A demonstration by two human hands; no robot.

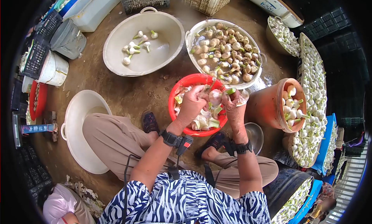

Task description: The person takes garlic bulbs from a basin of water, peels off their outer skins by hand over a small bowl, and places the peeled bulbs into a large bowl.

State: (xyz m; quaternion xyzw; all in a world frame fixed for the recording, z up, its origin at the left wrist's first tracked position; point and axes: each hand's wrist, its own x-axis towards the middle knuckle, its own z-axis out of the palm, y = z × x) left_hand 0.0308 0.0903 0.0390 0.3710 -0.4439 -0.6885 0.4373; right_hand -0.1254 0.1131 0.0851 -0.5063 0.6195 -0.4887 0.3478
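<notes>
A garlic bulb (216, 96) with pinkish skin and a cut green stem is between my two hands, above a red basin (170, 103). My left hand (192, 104) closes on the bulb's left side, its fingertips at the skin. On the stem side, my right hand (235, 107) grips the same bulb. A pale piece of peel (243, 98) lies against the right fingers. Stripped garlic skins and green stem pieces (203, 120) fill the basin below.
A white basin (186, 41) of unpeeled garlic in water stands ahead; another white basin (164, 59) holds several cleaned bulbs. An orange bucket (267, 103) with white bulbs tilts at right, beside heaped garlic (312, 96). A tipped basin (79, 142) and a seated person (64, 204) are left.
</notes>
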